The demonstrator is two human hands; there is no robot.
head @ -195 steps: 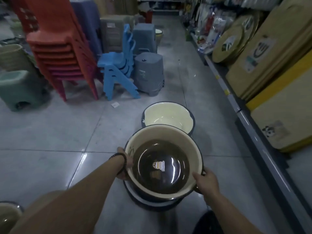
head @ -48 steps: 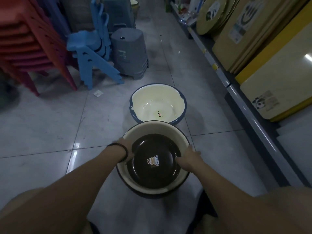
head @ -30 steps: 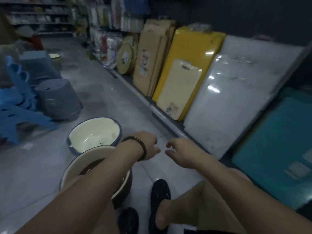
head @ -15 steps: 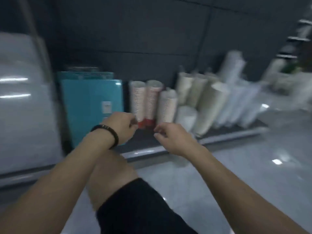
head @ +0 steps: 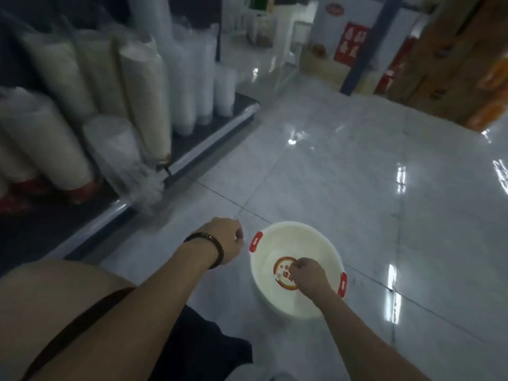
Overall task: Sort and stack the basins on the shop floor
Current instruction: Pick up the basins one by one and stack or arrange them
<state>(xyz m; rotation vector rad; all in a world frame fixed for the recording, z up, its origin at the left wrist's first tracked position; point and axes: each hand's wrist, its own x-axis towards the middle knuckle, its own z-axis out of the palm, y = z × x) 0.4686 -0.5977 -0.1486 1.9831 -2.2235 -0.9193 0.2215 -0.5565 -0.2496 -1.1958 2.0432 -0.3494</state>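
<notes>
Beneath my right hand (head: 309,273) sits a round, smooth white plastic basin (head: 302,239) with two red handles, resting on glossy pale floor tiles (head: 357,174). That hand hovers over its bowl, fingers loosely curled and empty. My left hand (head: 225,240), wearing a dark bracelet (head: 209,246), hangs just beside the basin's left rim, also loosely curled, grasping nothing.

The basin (head: 305,243) is white, with two red handles (head: 256,241) on its rim and a round red emblem (head: 283,272) on its bottom. The floor (head: 357,174) is glossy pale grey tile, faintly marbled, with thin dark joints. The bracelet (head: 209,247) is black. The cup stacks (head: 55,138) are cream and white, some red-based. A red sign (head: 350,45) bears pale characters.
</notes>
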